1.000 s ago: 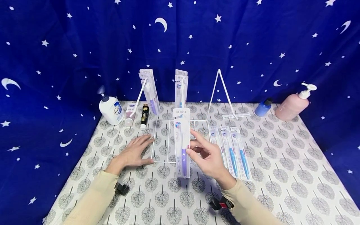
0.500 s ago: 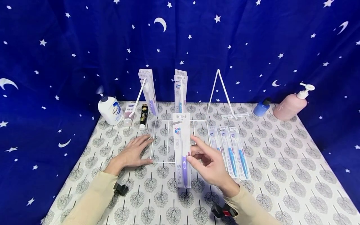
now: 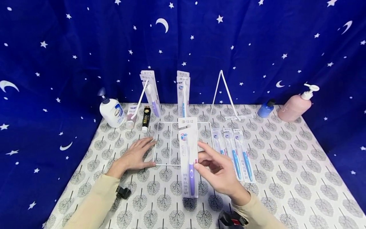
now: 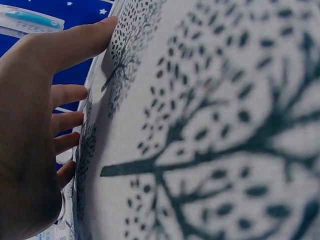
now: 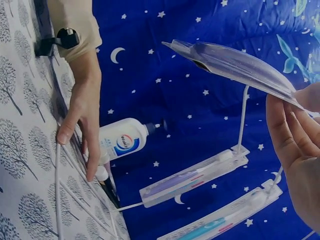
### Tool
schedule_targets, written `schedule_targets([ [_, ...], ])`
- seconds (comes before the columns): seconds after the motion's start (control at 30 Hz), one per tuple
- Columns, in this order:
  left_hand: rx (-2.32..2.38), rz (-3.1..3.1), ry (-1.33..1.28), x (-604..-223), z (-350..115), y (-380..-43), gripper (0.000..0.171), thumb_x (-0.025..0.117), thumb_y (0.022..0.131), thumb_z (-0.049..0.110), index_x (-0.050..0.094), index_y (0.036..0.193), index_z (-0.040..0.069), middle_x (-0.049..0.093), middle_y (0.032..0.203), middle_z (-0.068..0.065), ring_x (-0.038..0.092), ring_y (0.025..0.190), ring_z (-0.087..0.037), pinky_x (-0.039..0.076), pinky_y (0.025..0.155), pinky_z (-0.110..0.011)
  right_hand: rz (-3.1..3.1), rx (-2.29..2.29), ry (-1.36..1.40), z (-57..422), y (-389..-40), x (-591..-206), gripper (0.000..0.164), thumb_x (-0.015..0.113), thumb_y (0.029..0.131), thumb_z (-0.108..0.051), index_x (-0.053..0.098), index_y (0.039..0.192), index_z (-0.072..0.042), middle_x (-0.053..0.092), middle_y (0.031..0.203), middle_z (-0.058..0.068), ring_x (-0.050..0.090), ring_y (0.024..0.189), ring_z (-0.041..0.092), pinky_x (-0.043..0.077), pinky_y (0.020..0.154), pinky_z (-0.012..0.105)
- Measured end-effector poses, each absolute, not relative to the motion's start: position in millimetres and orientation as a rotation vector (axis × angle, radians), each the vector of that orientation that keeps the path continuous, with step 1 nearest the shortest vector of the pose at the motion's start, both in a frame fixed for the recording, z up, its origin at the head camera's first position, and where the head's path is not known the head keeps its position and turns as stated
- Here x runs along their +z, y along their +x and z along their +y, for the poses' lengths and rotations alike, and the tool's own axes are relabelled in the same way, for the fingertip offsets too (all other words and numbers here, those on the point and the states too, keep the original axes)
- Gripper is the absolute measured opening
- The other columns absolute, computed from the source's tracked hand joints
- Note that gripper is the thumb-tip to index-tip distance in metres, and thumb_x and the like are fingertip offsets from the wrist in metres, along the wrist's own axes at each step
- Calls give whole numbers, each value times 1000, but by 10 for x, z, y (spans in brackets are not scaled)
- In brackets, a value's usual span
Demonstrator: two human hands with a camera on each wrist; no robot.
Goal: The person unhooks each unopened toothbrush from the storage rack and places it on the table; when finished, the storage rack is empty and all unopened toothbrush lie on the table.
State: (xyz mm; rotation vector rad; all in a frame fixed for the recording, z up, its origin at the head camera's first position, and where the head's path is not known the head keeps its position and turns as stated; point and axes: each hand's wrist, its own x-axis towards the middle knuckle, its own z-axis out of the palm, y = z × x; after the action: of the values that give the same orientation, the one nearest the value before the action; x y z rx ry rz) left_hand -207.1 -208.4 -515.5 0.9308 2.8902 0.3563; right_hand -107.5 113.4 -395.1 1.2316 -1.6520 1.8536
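Note:
My right hand pinches the right edge of a packaged toothbrush with a purple handle. The pack stands nearly upright, its printed front towards the head camera, over the front of a white wire display rack. In the right wrist view the clear pack shows edge-on between thumb and fingers. My left hand lies spread at the left side of the rack's base, fingertips and thumb at its wire. Purple toothbrush packs hang on the rack's left prong, blue ones on the middle prong.
Several blue toothbrush packs lie right of the rack. Behind on the left stand a white pump bottle, a pinkish tube and a black tube. A blue bottle and a pink pump bottle are back right.
My right hand has drawn the purple toothbrush pack towards me and slightly right, away from the middle prong. The left hand has stayed at the rack's base.

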Motion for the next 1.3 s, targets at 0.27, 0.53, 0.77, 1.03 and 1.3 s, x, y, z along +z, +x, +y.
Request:
schedule_targets([
  [0.27,359,2893,918,-5160,-2087,-2069,93,55,72,70,25,145,21,15,153,-6,17,138,-30,17,109,-57,-1534,1856,1222,1328,-1043,-3793,57,60,74,17,33,124,26,67,99,19,65,80,17,56,67,24],
  [0.53,344,2893,913,-5159,-2078,-2062,93,54,72,70,24,145,20,15,153,-5,16,139,-29,15,111,-56,-1385,1911,1196,1643,-1049,-3637,54,57,75,21,32,122,28,64,98,26,66,84,23,56,73,26],
  [0.77,336,2881,907,-5142,-2081,-2066,92,53,73,70,24,145,20,14,153,-4,15,139,-28,16,111,-55,-1328,1986,974,1999,-1068,-3662,50,57,70,27,36,116,31,63,94,31,66,86,30,56,77,29],
  [1.03,339,2880,899,-5142,-2079,-2064,92,55,73,69,24,145,21,14,153,-4,15,139,-29,16,110,-56,-1126,2188,783,2329,-1134,-3715,47,45,66,38,37,112,33,62,88,35,65,77,33,56,66,29],
  [1.3,345,2881,901,-5127,-2080,-2061,92,56,73,68,25,145,21,15,153,-5,16,139,-30,18,110,-57,-1185,2308,680,2597,-1262,-3913,47,40,70,38,36,116,31,63,91,34,65,80,32,57,68,31],
])
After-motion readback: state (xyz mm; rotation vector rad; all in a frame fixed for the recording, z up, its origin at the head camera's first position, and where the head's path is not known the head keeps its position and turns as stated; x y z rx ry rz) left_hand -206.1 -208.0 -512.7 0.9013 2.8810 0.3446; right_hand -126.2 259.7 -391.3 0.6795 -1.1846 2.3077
